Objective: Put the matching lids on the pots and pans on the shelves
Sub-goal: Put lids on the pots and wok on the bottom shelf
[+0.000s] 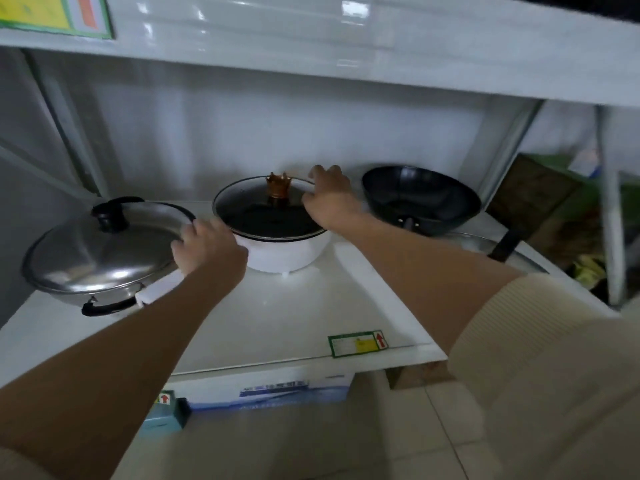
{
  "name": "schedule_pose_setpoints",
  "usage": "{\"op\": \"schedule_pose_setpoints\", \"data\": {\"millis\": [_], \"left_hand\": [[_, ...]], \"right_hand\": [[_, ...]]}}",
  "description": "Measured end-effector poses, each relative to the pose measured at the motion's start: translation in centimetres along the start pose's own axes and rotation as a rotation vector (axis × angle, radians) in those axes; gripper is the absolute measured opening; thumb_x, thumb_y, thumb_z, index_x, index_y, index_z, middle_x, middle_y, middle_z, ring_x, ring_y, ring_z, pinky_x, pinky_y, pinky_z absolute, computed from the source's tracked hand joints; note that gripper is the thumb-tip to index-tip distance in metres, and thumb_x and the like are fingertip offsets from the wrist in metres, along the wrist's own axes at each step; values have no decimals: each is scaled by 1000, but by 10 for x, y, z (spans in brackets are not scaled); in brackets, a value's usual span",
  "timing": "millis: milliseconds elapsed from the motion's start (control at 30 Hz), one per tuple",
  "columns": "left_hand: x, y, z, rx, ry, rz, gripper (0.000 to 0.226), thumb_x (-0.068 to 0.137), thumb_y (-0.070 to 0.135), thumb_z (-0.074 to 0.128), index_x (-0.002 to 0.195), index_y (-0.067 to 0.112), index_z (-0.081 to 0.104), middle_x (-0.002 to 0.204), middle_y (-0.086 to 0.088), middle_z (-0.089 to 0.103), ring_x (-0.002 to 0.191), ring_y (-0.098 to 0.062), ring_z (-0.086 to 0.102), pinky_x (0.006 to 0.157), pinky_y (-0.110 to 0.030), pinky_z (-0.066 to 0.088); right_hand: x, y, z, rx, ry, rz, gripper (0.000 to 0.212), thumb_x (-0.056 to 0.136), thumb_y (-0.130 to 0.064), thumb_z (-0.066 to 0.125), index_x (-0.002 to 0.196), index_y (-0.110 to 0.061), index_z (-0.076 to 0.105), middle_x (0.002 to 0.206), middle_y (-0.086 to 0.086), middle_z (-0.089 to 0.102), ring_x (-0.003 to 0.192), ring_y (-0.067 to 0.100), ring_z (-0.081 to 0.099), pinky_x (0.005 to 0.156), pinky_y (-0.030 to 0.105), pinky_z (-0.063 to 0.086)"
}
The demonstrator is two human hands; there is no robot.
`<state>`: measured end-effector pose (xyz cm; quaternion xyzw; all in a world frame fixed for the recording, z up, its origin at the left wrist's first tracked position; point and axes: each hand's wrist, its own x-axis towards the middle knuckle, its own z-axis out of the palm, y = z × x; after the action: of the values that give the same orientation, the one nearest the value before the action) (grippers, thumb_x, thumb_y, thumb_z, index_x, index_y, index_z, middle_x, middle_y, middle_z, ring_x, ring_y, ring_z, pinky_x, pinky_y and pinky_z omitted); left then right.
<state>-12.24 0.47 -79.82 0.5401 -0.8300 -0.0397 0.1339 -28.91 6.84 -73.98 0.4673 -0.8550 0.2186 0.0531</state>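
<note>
White shelf (pixel 277 317) carries a white pot (pixel 287 252) with its glass lid (pixel 270 209) on top; right hand (pixel 329 199) pinches the lid's right rim, left hand (pixel 207 251) cups the pot's left side.

Shop stockroom, labelled white shelf (pixel 311 306), boxed goods (pixel 270 389)

The steel lid (pixel 104 247) at left looks polished, glossy metal; the glass lid (pixel 256 206) is clear and metal-rimmed over a smooth white pot (pixel 287 252). The far-right wok (pixel 420 199) is dark and matt; the shelf (pixel 277 317) is glossy white.
</note>
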Motion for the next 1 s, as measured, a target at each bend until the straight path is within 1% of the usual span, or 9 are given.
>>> {"op": "schedule_pose_setpoints", "data": {"millis": [67, 100, 267, 400, 567, 667, 800, 900, 1000], "left_hand": [[-17, 24, -7, -56, 134, 67, 45, 89, 28, 55, 126, 4, 45, 128, -20, 51, 119, -38, 48, 97, -48, 42], [-25, 38, -11, -103, 142, 133, 43, 89, 27, 54, 124, 4, 46, 126, -20, 52, 117, -38, 49, 96, -48, 42], [-69, 122, -29, -253, -51, 441, 47, 92, 33, 49, 131, 7, 45, 131, -18, 49, 120, -37, 49, 95, -47, 44], [-79, 161, -30, -282, -116, 547, 43, 92, 32, 47, 128, 9, 49, 133, -14, 49, 123, -34, 49, 94, -43, 44], [-66, 209, -8, -246, -174, 549, 41, 90, 37, 47, 122, 11, 48, 126, -16, 51, 117, -37, 50, 92, -44, 44], [-55, 251, 16, -192, -211, 547, 48, 91, 44, 45, 130, 15, 44, 131, -17, 49, 119, -37, 47, 94, -43, 42], [-30, 301, 40, -115, -276, 481, 60, 93, 46, 42, 146, 21, 30, 142, -19, 41, 128, -40, 43, 102, -44, 37], [-15, 321, 55, -118, -323, 406, 60, 94, 40, 43, 146, 17, 26, 138, -22, 45, 124, -42, 48, 101, -46, 38], [-1, 329, 74, -127, -361, 354, 61, 95, 39, 42, 147, 11, 24, 136, -24, 49, 123, -42, 50, 102, -47, 38]], "right_hand": [[-25, 24, -20, -83, 19, 9, 41, 91, -20, 48, 129, -5, 46, 128, 21, 48, 119, 38, 48, 96, 37, 40], [-39, 37, -32, -105, 33, 27, 41, 90, -19, 49, 128, -3, 47, 126, 23, 50, 118, 40, 48, 98, 38, 39], [-100, 98, -86, -148, 65, 213, 37, 92, -16, 49, 126, -2, 51, 126, 23, 50, 114, 43, 50, 102, 43, 40], [-113, 131, -111, -129, 52, 319, 35, 93, -18, 47, 124, -3, 50, 126, 22, 48, 116, 41, 49, 98, 43, 43], [-105, 184, -119, -125, 32, 365, 31, 93, -18, 46, 120, -3, 51, 124, 21, 50, 113, 39, 51, 91, 39, 44], [-93, 229, -118, -124, 9, 372, 34, 94, -20, 46, 125, -5, 50, 128, 19, 50, 118, 38, 49, 95, 42, 45], [-74, 286, -120, -160, -49, 417, 41, 96, -25, 45, 134, -10, 45, 135, 17, 46, 123, 38, 45, 100, 44, 42], [-61, 317, -117, -194, -133, 422, 46, 96, -32, 46, 139, -16, 41, 137, 15, 43, 126, 38, 41, 104, 46, 39], [-52, 336, -103, -229, -233, 375, 48, 94, -40, 46, 137, -21, 43, 131, 13, 45, 124, 38, 44, 103, 48, 40]]}}
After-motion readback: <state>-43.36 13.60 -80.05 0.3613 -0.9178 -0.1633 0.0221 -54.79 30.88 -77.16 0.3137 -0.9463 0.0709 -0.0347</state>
